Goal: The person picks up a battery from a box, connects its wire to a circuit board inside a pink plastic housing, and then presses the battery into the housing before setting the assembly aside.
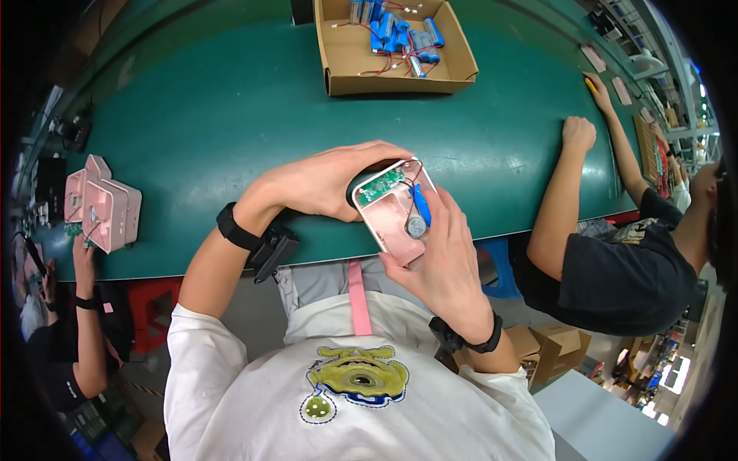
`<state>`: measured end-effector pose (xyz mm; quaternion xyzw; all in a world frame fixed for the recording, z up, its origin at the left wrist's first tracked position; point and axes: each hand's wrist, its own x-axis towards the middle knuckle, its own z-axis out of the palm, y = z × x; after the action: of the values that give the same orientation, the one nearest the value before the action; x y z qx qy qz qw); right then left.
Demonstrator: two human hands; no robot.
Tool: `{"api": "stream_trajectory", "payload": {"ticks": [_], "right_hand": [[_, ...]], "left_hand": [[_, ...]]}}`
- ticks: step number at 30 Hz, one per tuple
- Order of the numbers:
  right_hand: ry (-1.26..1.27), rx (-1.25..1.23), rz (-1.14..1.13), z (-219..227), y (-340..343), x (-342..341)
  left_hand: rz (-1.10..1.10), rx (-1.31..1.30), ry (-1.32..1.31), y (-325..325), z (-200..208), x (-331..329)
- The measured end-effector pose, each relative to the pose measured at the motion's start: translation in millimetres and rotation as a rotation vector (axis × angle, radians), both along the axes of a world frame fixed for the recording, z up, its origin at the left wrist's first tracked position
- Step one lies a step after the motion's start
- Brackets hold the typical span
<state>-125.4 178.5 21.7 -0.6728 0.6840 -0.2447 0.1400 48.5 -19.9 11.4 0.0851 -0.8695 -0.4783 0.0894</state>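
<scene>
An open pink plastic housing (378, 220) is held up at the near edge of the green table, its inside facing me. My left hand (327, 183) wraps round its far left corner. On the other side, my right hand (450, 269) grips the right wall and near end, with fingers reaching over the inside. A green circuit board (382, 185) lies along the far end of the housing. Near my right fingers sit a blue battery (420, 204) and a round silver part (416, 226); dark wires run beside them. My right fingers partly hide the housing's right side.
Beyond my hands, an open cardboard box (400, 83) on the green table (231, 100) contains several blue batteries (393, 34) with wires. Pink housings (115, 207) stand at the left, where a co-worker's hand (83, 261) touches them. Another co-worker's forearm (555, 192) rests on the right.
</scene>
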Motion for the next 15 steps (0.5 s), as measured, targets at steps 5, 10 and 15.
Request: {"api": "stream_trajectory", "payload": {"ticks": [5, 10, 15], "right_hand": [[0.041, -0.048, -0.077, 6, 0, 2], [-0.051, -0.031, -0.097, 47, 0, -21], [-0.003, -0.079, -0.312, 35, -44, -91]], "left_hand": [[0.111, -0.026, 0.029, 9, 6, 16], [0.458, 0.065, 0.132, 33, 25, 82], [0.867, -0.294, 0.133, 75, 50, 159]]}}
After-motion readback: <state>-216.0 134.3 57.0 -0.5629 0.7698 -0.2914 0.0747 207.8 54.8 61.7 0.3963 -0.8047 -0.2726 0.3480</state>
